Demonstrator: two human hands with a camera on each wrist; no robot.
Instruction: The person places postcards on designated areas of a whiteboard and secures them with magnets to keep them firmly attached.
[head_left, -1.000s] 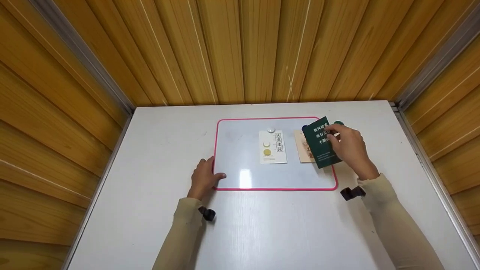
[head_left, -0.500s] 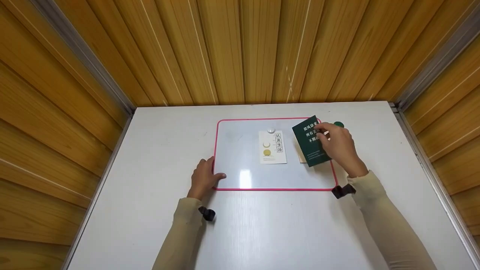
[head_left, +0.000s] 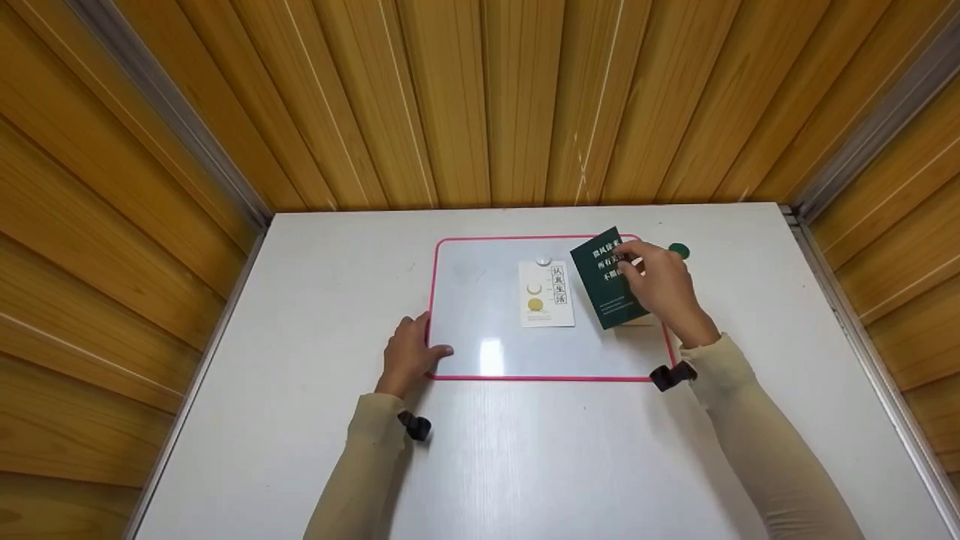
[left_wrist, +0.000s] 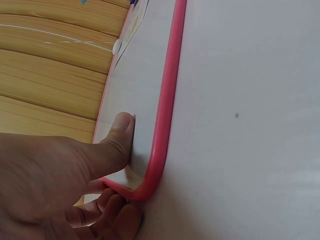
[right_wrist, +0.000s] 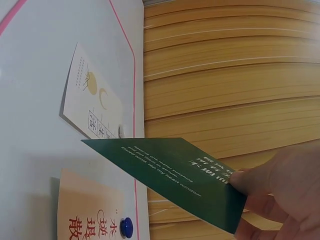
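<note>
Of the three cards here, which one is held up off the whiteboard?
The dark green card, pinched in the right hand above the whiteboard. The white card and the peach card both lie on the whiteboard instead.

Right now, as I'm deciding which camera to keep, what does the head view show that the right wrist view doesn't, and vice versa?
Only the head view: the left hand gripping the left edge of the whiteboard, and the round green magnet off its right side.

Only the right wrist view: the blue magnet and the red lettering on the peach card.

Both: the right hand pinching the dark green card, the white moon card, and parts of the peach card and whiteboard.
</note>
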